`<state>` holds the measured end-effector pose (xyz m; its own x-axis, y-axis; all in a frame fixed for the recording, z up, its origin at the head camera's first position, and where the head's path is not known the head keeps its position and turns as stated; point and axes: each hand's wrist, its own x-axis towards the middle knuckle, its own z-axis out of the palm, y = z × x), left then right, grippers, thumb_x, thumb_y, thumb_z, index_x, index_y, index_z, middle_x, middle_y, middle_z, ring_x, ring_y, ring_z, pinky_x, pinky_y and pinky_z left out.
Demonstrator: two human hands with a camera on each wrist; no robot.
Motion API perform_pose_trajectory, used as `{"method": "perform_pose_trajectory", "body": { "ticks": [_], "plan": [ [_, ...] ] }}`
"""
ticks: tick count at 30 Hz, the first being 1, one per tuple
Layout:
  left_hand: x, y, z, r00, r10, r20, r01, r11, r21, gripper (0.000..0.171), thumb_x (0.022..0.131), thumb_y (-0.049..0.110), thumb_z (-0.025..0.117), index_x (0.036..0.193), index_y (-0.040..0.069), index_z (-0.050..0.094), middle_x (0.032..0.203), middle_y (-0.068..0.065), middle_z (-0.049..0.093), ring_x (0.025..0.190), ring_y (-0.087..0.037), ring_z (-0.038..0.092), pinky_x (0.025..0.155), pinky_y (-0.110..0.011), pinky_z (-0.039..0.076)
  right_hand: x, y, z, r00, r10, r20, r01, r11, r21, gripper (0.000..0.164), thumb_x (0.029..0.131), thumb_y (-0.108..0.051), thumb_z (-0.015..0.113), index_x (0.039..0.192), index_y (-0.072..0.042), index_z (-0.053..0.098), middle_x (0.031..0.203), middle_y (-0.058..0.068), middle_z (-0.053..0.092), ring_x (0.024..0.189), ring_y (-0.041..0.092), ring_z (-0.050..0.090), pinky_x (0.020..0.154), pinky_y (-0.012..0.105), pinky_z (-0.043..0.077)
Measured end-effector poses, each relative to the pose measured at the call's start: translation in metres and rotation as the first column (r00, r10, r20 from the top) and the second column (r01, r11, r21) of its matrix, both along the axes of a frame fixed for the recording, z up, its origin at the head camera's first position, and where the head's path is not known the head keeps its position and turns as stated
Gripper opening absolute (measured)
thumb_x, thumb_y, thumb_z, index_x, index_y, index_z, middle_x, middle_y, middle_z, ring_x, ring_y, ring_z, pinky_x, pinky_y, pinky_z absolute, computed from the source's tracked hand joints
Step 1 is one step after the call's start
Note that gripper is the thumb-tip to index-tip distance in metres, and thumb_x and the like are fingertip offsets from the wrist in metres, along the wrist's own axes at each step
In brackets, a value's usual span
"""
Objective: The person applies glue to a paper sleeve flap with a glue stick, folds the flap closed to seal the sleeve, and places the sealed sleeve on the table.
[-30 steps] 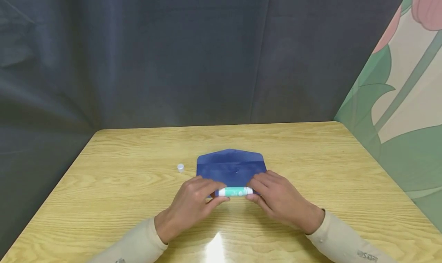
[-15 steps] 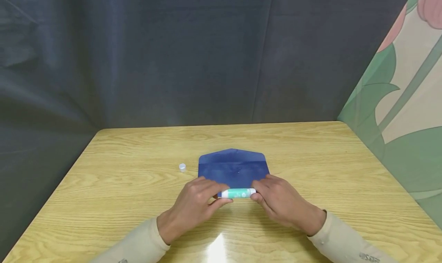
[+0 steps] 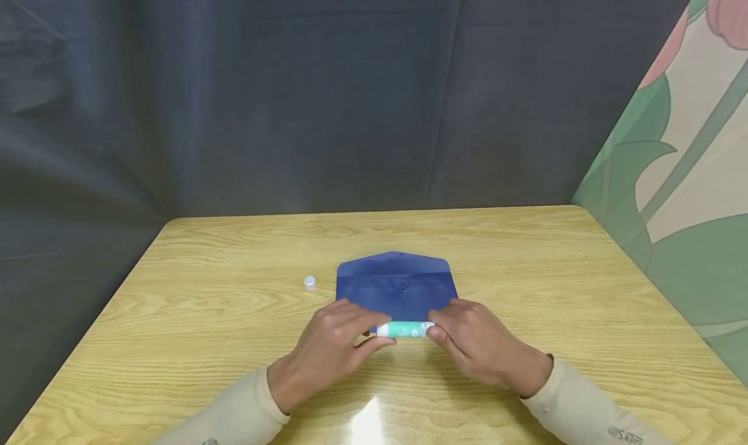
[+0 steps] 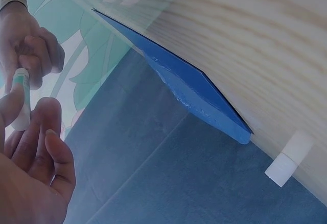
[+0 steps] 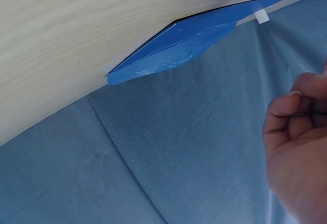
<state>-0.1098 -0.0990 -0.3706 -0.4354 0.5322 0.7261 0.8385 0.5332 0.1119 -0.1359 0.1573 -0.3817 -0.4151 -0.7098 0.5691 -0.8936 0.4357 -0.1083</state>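
Note:
A glue stick [image 3: 403,329] with a white body and teal label lies level between both hands, in front of the envelope's near edge. My left hand [image 3: 330,338] pinches its left end between thumb and fingers. At the other end, the thumb and curled fingers of my right hand [image 3: 482,344] grip it and hide the tip. The blue envelope [image 3: 394,295] lies on the table, its flap opened away from me. Glossy wet-looking streaks show on the flap [image 4: 179,89] in the left wrist view.
A small white cap [image 3: 310,283] stands on the table left of the envelope. The wood-grain table [image 3: 204,315] meets a dark curtain [image 3: 327,107] at the back. To the right hangs a floral-print panel [image 3: 701,250].
Both hands have drawn the glue stick slightly toward me, keeping hold of its two ends. The head view has shifted a little; envelope and cap stay put on the table.

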Motion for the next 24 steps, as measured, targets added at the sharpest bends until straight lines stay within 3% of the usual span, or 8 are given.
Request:
{"method": "perform_pose_trajectory", "body": {
  "ticks": [9,14,20,24],
  "plan": [
    [0.0003,-0.0012,-0.0007,0.999,-0.015,-0.037,0.015,1.0,0.0,0.02,0.08,0.028,0.082,0.093,0.015,0.076,0.08,0.008,0.075,0.061,-0.001,0.062,0.06,-0.014,0.043,-0.0001,0.0015,-0.0015,0.998,0.022,0.052,-0.022,1.0,-0.003,0.043,0.11,-0.028,0.034,0.067,-0.019,0.038,0.058,-0.013,0.021,0.059,-0.005,0.015,0.057,0.011,0.023],
    [0.0001,-0.0014,-0.0006,0.999,-0.015,-0.048,0.015,1.0,0.0,0.021,0.079,0.028,0.082,0.093,0.014,0.076,0.078,0.008,0.075,0.06,-0.001,0.061,0.06,-0.013,0.042,-0.0001,0.0016,-0.0009,0.997,0.031,0.075,-0.031,1.0,-0.005,0.044,0.109,-0.026,0.034,0.067,-0.019,0.038,0.057,-0.013,0.02,0.06,-0.006,0.012,0.057,0.01,0.023],
    [0.0037,-0.0009,0.0002,0.999,0.021,0.044,-0.021,1.0,0.004,0.021,0.08,0.026,0.082,0.095,0.012,0.075,0.081,0.006,0.076,0.063,-0.003,0.062,0.062,-0.014,0.044,-0.0001,0.0005,-0.0005,0.997,0.01,0.073,-0.01,1.0,-0.001,0.037,0.109,-0.029,0.036,0.074,-0.02,0.042,0.061,-0.012,0.026,0.06,-0.004,0.021,0.057,0.011,0.025],
    [0.0032,-0.0005,-0.0004,0.999,0.018,0.047,-0.019,0.999,0.028,0.019,0.08,0.023,0.082,0.094,0.012,0.074,0.081,0.005,0.075,0.063,-0.003,0.062,0.061,-0.013,0.044,-0.0004,0.0002,-0.0012,0.998,-0.014,0.064,0.014,1.0,-0.005,0.028,0.109,-0.033,0.036,0.087,-0.019,0.049,0.069,-0.013,0.035,0.063,-0.002,0.03,0.059,0.012,0.03]
  ]
}}
